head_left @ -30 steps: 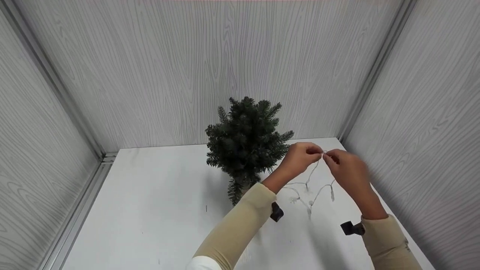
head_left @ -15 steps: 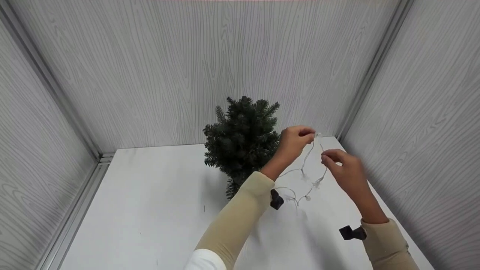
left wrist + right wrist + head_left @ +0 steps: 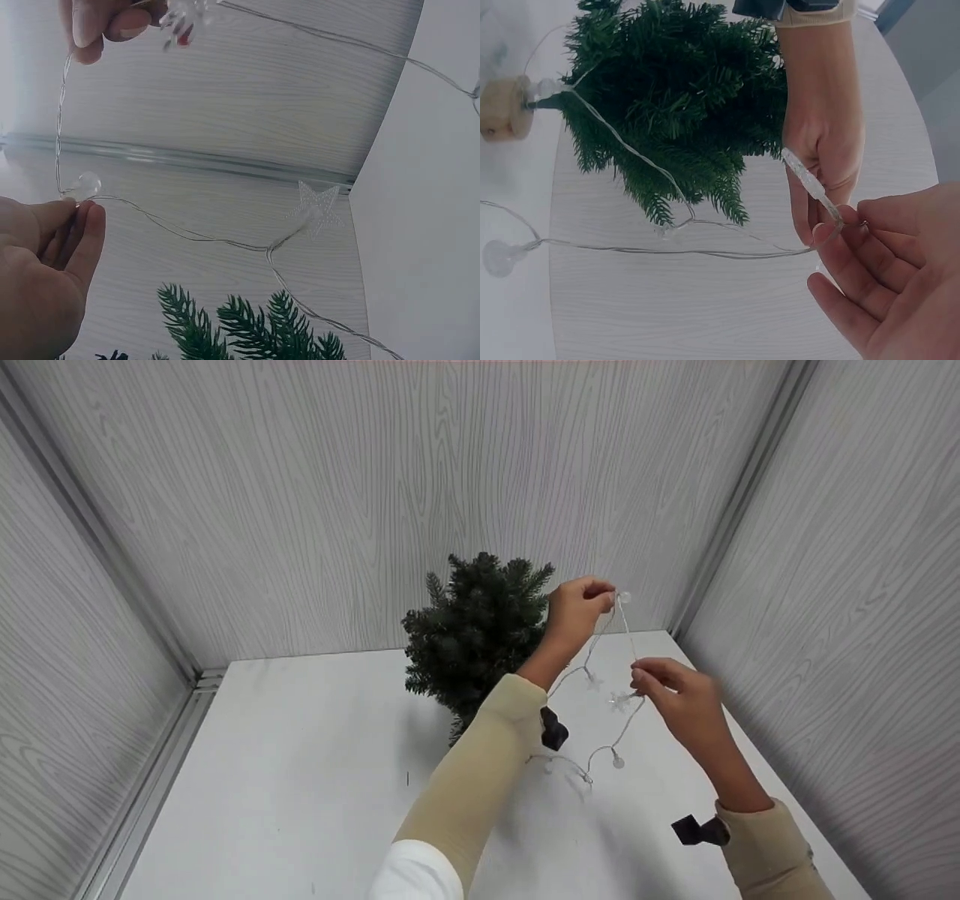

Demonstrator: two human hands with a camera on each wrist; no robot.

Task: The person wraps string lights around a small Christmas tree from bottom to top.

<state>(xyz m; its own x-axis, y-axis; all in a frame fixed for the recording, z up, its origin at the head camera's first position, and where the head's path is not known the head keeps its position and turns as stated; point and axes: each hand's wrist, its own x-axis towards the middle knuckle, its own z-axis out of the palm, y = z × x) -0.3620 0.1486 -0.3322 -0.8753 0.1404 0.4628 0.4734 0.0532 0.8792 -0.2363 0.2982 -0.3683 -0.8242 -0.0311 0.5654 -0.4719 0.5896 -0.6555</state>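
A string of fairy lights (image 3: 618, 762) with clear star and round bulbs hangs between both hands. Up beside the tree, my left hand (image 3: 576, 611) pinches the wire next to a round bulb (image 3: 88, 184). Lower and to the right, my right hand (image 3: 682, 701) pinches the same wire close to a spiky clear bulb (image 3: 619, 701). The length between the hands is drawn straight. One star bulb (image 3: 316, 210) dangles from the other side of the left hand. Behind my left forearm stands a small artificial Christmas tree (image 3: 480, 637), partly covered by that arm.
The tree's wooden base (image 3: 504, 110) shows in the right wrist view, with wire passing beside it. Everything is on a white table (image 3: 322, 750). Grey wood-grain panels (image 3: 360, 510) enclose it at the back and sides.
The two hands began together at the right; my left hand has risen and moved left with the wire. The right has slid slightly left, and the wire between them has lengthened.
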